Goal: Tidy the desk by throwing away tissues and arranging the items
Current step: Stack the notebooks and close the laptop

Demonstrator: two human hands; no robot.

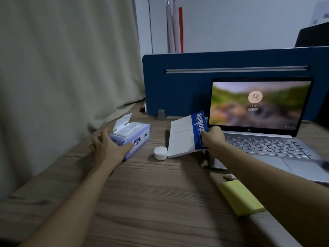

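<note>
**Both hands full: wipes and notebook**

The wipes pack (131, 138) is soft, light and crushable (flip lid open), best gripped across its near end, where the left hand (106, 148) closes on it near the desk's (142, 202) left edge. The right hand (212, 138) pinches the thin, floppy notebook (185, 136), tilted beside the laptop (258, 136).

A dim, bluish scene is lit chiefly by the glowing laptop screen (260, 104), whose wallpaper is rendered soft. Faint shadows are cast across the desk (151, 193). Straight lines are bowed by wide-angle distortion, and edges are smeared.
</note>
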